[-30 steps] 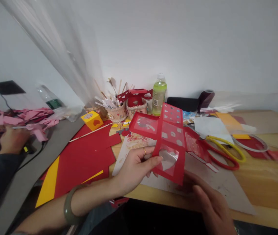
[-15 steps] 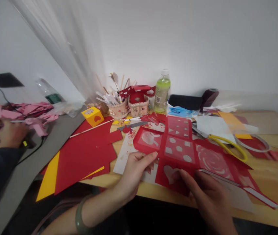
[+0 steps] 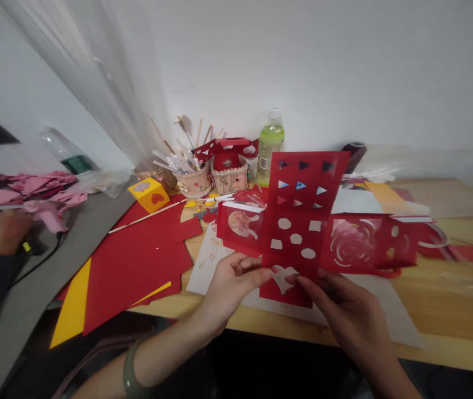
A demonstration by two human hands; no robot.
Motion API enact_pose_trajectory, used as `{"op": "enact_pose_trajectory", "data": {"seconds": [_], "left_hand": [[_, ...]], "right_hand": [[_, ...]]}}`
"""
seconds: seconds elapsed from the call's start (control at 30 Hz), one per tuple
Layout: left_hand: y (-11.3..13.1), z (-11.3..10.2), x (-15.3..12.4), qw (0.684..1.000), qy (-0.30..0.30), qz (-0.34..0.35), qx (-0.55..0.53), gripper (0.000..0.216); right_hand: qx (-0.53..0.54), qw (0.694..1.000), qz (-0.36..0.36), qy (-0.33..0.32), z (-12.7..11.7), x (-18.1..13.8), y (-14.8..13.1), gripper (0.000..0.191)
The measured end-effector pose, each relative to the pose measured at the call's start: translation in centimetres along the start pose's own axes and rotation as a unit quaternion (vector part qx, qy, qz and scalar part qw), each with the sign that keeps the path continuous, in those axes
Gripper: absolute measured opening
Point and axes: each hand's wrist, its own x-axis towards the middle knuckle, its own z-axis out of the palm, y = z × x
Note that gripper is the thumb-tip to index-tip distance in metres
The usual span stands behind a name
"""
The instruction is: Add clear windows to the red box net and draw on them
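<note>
Both the left hand (image 3: 231,288) and the right hand (image 3: 350,310) pinch the lower panel of a cross-shaped red card cutout (image 3: 295,213), fingertips closed on it either side of a heart-shaped opening (image 3: 285,281). It is held up above a white sheet (image 3: 396,310) on the wooden worktop (image 3: 461,316). Red card sheets (image 3: 136,266) lie to the left; farther back sit a yellow cube (image 3: 148,194), two decorated cups (image 3: 194,184) and a green-liquid bottle (image 3: 270,147).
</note>
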Motion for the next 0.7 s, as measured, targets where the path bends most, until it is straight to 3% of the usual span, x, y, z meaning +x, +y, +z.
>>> {"op": "enact_pose_trajectory", "data": {"seconds": [0.23, 0.43, 0.53, 0.6, 0.7], "left_hand": [[-1.1, 0.1, 0.6, 0.993, 0.004, 0.031, 0.116, 0.028], [-2.3, -1.0, 1.0, 0.970, -0.012, 0.054, 0.238, 0.026], [-2.4, -1.8, 0.4, 0.950, -0.013, 0.075, 0.303, 0.014], [-2.3, -2.1, -0.1, 0.922, -0.006, 0.126, 0.367, 0.011], [-2.2, -2.5, -0.7, 0.838, -0.007, 0.227, 0.495, 0.016]], "right_hand": [[-0.011, 1.000, 0.005, -0.024, 0.3, 0.2, 0.2, 0.022], [-0.113, 0.993, 0.013, 0.025, -0.2, 0.8, 1.6, 0.046], [-0.134, 0.990, 0.031, -0.001, -0.4, 0.8, 2.2, 0.050], [-0.125, 0.991, 0.039, -0.035, -0.3, 0.7, 2.5, 0.049], [-0.112, 0.989, 0.062, -0.069, -0.1, 0.6, 2.6, 0.043]]}}
